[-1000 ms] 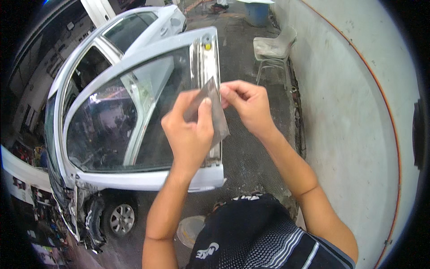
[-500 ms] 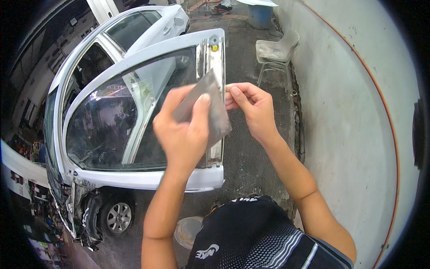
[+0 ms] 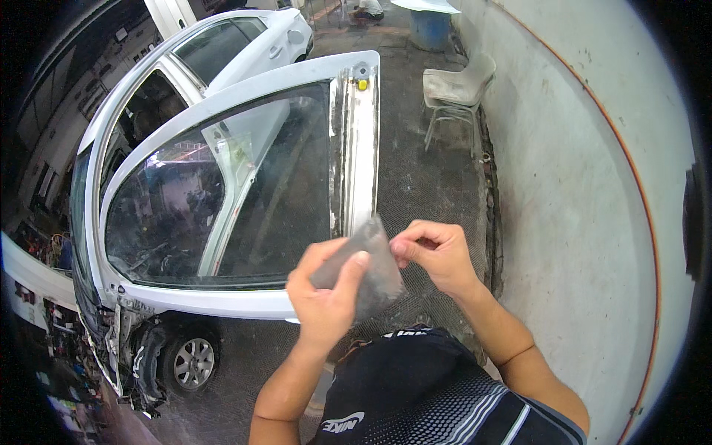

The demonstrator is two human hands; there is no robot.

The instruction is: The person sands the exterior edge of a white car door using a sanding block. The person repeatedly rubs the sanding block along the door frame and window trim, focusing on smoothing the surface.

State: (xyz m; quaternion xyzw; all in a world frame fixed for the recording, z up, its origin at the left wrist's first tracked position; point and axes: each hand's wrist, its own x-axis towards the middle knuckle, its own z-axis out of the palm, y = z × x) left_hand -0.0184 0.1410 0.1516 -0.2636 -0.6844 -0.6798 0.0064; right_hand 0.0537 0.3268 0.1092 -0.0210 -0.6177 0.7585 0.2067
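Note:
My left hand [image 3: 325, 297] grips a thin grey sheet [image 3: 377, 285] that looks like sandpaper, its thumb across the face and its fingers behind. The sheet is tilted and blurred. Just right of its upper edge, my right hand [image 3: 439, 256] is closed in a pinch; whatever lies between its fingertips is too small to make out. Both hands are in front of my chest, by the lower rear part of an open car door [image 3: 363, 148]. The door has a white frame, a dark window [image 3: 285, 193] and a bare, scuffed rear edge strip.
Behind the door stands a white car body [image 3: 211, 48], with a wheel [image 3: 195, 363] and exposed front parts at lower left. A dusty chair [image 3: 456, 81] and a blue barrel [image 3: 430, 30] stand along the pale wall [image 3: 578, 222]. Part of a person shows far off.
Both hands have come down and nearer my body, shifting slightly right, with the grey sheet still in my left hand. More of the door's rear edge now shows.

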